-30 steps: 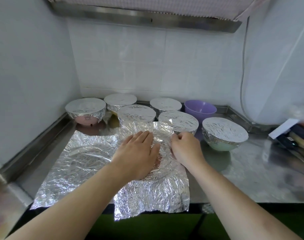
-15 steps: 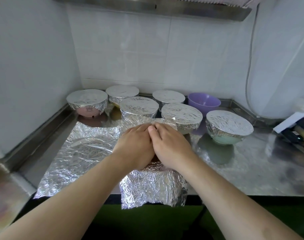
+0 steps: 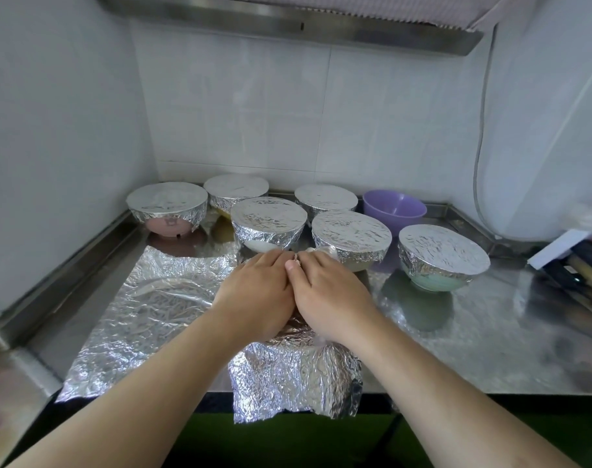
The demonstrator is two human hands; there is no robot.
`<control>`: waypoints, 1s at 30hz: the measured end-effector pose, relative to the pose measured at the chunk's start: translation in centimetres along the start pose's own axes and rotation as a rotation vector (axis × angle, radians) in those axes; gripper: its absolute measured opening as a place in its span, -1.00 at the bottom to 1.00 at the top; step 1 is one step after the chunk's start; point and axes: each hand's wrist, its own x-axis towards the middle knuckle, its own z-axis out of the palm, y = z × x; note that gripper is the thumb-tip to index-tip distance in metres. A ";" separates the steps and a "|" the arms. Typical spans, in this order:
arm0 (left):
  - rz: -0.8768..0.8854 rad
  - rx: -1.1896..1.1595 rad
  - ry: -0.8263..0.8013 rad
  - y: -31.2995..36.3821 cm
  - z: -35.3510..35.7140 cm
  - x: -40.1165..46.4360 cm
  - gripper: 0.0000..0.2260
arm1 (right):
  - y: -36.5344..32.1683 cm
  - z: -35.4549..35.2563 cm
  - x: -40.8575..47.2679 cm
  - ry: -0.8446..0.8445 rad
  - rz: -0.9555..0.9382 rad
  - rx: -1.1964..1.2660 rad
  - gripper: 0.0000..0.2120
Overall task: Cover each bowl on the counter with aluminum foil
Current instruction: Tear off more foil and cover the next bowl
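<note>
Both palms lie flat, fingers nearly straight, so my grip is a press: left hand (image 3: 254,295) and right hand (image 3: 331,295) side by side on a crinkled foil sheet (image 3: 294,380) domed over a hidden bowl at the steel surface's (image 3: 490,349) front edge, loose foil hanging over it. Another wrinkled sheet (image 3: 146,309) lies flat to the left. Behind, six round bowls wear tight foil caps, the nearest (image 3: 269,219) just beyond my fingertips; a smooth purple bowl (image 3: 394,207) stands bare
</note>
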 end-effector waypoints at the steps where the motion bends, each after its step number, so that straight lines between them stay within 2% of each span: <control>1: 0.010 0.013 -0.005 -0.1 0.1 0.0 -0.48 | 0.0 0.2 0.2 0.017 -0.014 -0.031 -0.52; 3: 0.016 0.042 -0.020 -0.2 -0.1 0.0 -0.45 | -0.1 0.2 0.5 0.016 -0.018 -0.086 -0.43; 5: 0.011 0.062 -0.031 0.2 -0.4 -0.2 -0.44 | 0.1 -0.1 0.7 0.014 0.008 -0.089 -0.47; 7: -0.047 -0.013 -0.021 0.5 -0.5 -0.2 -0.54 | 0.2 -0.4 1.2 -0.024 0.046 -0.081 -0.54; 9: -0.086 -0.075 -0.009 0.6 -0.6 -0.1 -0.53 | 0.3 -0.5 1.7 -0.043 0.059 -0.050 -0.57; 13: 0.027 0.112 -0.013 -0.3 0.2 0.1 -0.38 | 0.2 -0.6 1.9 -0.008 0.028 -0.089 -0.48; 17: 0.093 0.232 0.055 -0.7 0.5 -0.1 -0.57 | 0.1 -1.1 1.4 -0.010 0.075 0.027 -0.65; 20: 0.099 0.246 0.090 -0.7 0.5 -0.1 -0.63 | 0.2 -0.9 1.6 -0.015 0.049 -0.021 -0.56; 22: 0.101 0.238 0.054 -0.6 0.4 -0.1 -0.60 | 0.3 -0.8 1.6 -0.025 0.045 -0.052 -0.50; 28: 0.071 0.279 -0.027 -0.3 0.2 0.1 -0.41 | 0.3 -1.1 2.0 -0.024 0.070 0.058 -0.62; 30: 0.044 0.252 -0.061 -0.3 0.1 0.1 -0.32 | 0.1 -1.2 2.0 -0.001 0.013 0.083 -0.63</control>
